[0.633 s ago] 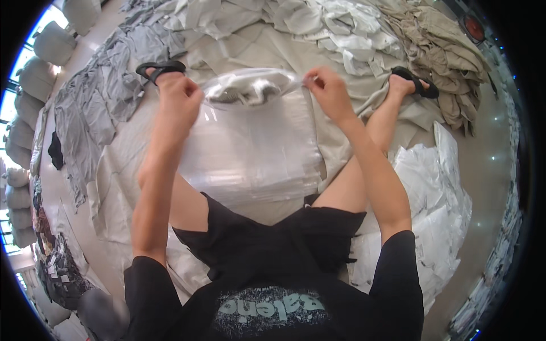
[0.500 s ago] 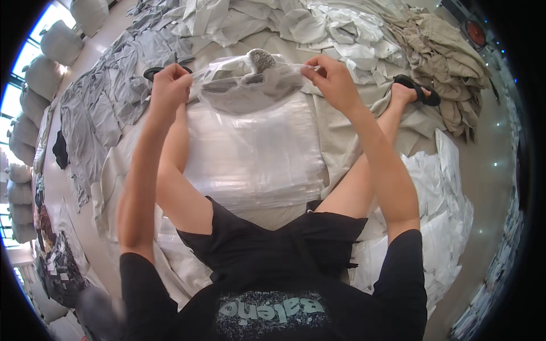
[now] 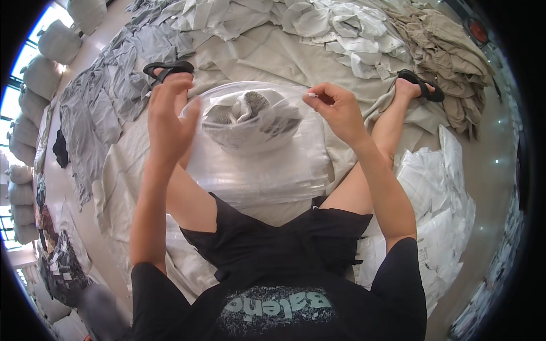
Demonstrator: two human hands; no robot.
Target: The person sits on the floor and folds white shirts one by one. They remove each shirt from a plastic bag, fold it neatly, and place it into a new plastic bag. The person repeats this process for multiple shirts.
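My right hand [image 3: 336, 109] pinches the right edge of a clear plastic bag [image 3: 250, 142] between thumb and fingertips. Inside the bag is a bundled white and grey fabric piece [image 3: 242, 109] with a fuzzy grey patch; its exact kind is unclear. The bag's mouth bows upward on the far side. Beside its left edge, my left hand [image 3: 172, 116] is somewhat blurred, its thumb apart from the fingers and nothing visible in it. Under the bag lies a stack of flat clear plastic bags [image 3: 256, 176], between my legs.
A beige cloth [image 3: 244, 57] covers the floor around me. Grey garments [image 3: 99, 108] are heaped at the left, white ones [image 3: 347, 34] at the far side, tan ones [image 3: 443, 57] at the far right. White plastic-wrapped packages [image 3: 426, 210] lie by my right thigh. Stuffed sacks [image 3: 60, 42] line the left.
My left hand has let go of the bag's left edge and come nearer. The bag has sagged toward me, its mouth now rounded. My right hand has moved slightly nearer, still pinching.
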